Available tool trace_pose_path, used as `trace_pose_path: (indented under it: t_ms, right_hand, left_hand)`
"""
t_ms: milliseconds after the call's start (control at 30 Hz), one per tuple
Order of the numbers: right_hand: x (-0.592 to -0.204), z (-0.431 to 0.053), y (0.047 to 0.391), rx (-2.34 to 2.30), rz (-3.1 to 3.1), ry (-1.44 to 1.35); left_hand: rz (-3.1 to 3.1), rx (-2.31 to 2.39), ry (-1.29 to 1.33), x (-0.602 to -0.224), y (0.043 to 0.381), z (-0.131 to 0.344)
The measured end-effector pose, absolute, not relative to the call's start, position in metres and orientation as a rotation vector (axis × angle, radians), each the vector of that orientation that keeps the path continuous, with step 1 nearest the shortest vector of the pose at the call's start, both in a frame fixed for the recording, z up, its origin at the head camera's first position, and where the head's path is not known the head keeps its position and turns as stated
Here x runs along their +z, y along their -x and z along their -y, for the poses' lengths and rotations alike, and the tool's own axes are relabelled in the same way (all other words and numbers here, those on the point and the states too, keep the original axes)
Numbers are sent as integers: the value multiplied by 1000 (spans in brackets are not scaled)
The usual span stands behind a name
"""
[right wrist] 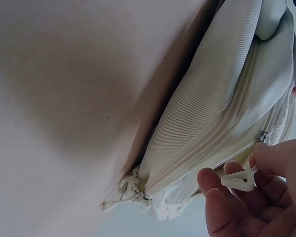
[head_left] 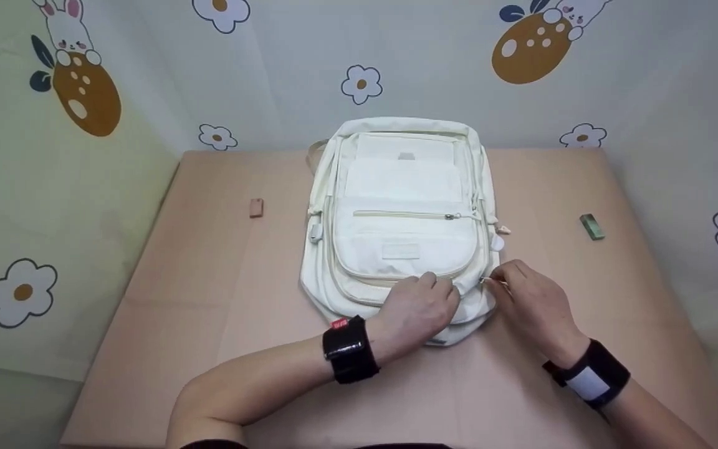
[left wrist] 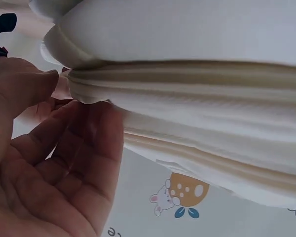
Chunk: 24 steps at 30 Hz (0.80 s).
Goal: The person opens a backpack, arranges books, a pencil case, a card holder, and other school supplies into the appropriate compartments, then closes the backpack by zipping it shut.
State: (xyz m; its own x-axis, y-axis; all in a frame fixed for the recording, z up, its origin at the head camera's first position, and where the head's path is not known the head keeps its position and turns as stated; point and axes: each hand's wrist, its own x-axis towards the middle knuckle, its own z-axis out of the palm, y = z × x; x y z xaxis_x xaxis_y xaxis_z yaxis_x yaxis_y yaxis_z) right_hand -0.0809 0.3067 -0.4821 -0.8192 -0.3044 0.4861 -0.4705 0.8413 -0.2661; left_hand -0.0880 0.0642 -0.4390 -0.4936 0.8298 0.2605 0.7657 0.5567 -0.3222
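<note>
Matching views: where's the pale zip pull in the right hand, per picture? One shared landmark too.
Right wrist: zip pull lower right, held by the right hand.
Head: right of centre, tiny and mostly hidden at the right hand's fingertips, by the bag's lower right side.
Left wrist: can't make it out.
Shared landmark: the white backpack, in all three.

A cream backpack (head_left: 402, 181) lies front side up on the tan surface (head_left: 228, 274); the person's left grip (head_left: 418, 305) holds its lower front toward six o'clock, while the right grip (head_left: 536, 305) pinches a small pale pull (head_left: 487, 280) at its four o'clock edge. Well apart from the backpack, a pinkish block (head_left: 256, 208) lies at nine o'clock and a green block (head_left: 592, 227) at three. A black band (head_left: 351, 350) circles each wrist, and flower-printed cloth (head_left: 296, 81) hangs beyond, at twelve.
</note>
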Motion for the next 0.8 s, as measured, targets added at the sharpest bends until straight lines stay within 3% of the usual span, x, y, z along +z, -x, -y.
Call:
trace_pose_path:
  t_ms: [300,800]
  right_hand:
    - [-483,-309,79,507,2531,-604]
    - [-482,-324,99,501,2546,-573]
  left_hand:
    - [2364,345,1178,-439,91,-95]
    - [2403,400,1250,-438,96,-95]
